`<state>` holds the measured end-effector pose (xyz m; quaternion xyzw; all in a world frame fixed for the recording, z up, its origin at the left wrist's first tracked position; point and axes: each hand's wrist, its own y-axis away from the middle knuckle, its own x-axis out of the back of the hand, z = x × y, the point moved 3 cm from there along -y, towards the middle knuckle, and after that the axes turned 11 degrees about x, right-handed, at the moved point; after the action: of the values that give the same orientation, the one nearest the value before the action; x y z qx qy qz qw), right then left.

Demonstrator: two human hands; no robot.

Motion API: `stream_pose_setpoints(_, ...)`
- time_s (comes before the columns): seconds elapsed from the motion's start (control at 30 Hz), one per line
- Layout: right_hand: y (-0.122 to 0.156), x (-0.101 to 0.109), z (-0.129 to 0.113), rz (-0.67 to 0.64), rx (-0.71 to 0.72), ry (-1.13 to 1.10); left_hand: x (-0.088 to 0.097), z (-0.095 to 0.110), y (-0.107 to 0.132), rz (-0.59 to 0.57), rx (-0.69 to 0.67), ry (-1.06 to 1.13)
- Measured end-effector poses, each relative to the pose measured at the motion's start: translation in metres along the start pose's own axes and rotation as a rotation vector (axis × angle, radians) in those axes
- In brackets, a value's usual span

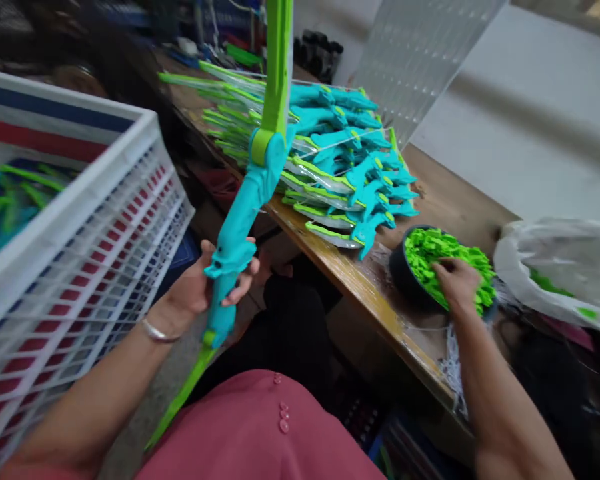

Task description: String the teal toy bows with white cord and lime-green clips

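Table [450,190]: glossy-edged wood.
Bow [245,200]: moulded teal and green; beside the table, long axis slanting from your lap up, away and rightward.
Left hand [195,287]: clasped around your bow's teal section.
Right hand [459,283]: in the table's bowl [399,273] of green pieces [425,248]; whether pinching, you cannot tell.
Blue panel [237,20] beyond the table: lettering illegible.

a silver bangle [156,333] is worn with a rose-red buttoned shirt [250,430].

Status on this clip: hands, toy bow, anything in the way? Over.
Left hand gripping turquoise-and-lime toy bow. Right hand on lime-green pieces in dark bowl, grip unclear. Bow held aslant. White plastic crate beside left forearm; no obstruction visible.
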<state>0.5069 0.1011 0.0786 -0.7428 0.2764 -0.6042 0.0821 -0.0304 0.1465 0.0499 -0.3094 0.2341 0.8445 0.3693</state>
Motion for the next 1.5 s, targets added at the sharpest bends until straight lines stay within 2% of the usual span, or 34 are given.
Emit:
stream_pose_setpoints(0.1,0.01,0.007,-0.034,0.137,-0.038,-0.263,0.0,0.005,-0.006,0.026,-0.009,-0.002)
stream_pose_setpoints(0.2,0.038,0.01,-0.103,0.134,0.031,-0.516,-0.007,0.002,-0.005,0.092,0.03,-0.022)
stream_pose_setpoints(0.3,0.078,0.021,-0.195,0.088,0.26,-0.842,-0.019,-0.004,0.0,0.098,0.115,0.014)
stream_pose_setpoints(0.37,0.104,0.03,-0.251,0.033,0.456,-0.959,-0.027,-0.009,0.002,0.086,0.173,0.071)
stream_pose_setpoints(0.43,0.123,0.035,-0.291,0.016,0.616,-1.01,-0.031,-0.015,0.001,0.076,0.218,0.134)
stream_pose_setpoints(0.5,0.134,0.033,-0.314,0.056,0.708,-1.025,-0.032,-0.022,-0.002,0.098,0.23,0.182)
stream_pose_setpoints(0.63,0.143,0.013,-0.327,0.185,0.737,-0.992,-0.025,-0.036,-0.007,0.208,0.184,0.167)
stream_pose_setpoints(0.73,0.145,-0.002,-0.327,0.242,0.747,-0.903,-0.025,-0.04,-0.006,0.181,0.143,0.126)
stream_pose_setpoints(0.83,0.148,-0.007,-0.326,0.266,0.733,-0.818,-0.031,-0.039,-0.001,0.132,0.08,0.07)
stream_pose_setpoints(1.03,0.151,-0.004,-0.326,0.298,0.738,-0.711,-0.048,-0.036,0.007,0.12,-0.068,-0.04)
stream_pose_setpoints(1.17,0.152,0.0,-0.323,0.299,0.772,-0.656,-0.055,-0.035,0.01,0.135,-0.099,-0.112)
stream_pose_setpoints(1.37,0.158,0.014,-0.326,0.249,0.875,-0.524,-0.062,-0.033,0.012,0.243,-0.135,-0.328)
stream_pose_setpoints(1.43,0.156,0.02,-0.326,0.213,0.84,-0.57,-0.064,-0.031,0.012,0.246,-0.132,-0.369)
stream_pose_setpoints(1.5,0.151,0.022,-0.322,0.171,0.715,-0.65,-0.065,-0.03,0.013,0.261,-0.126,-0.409)
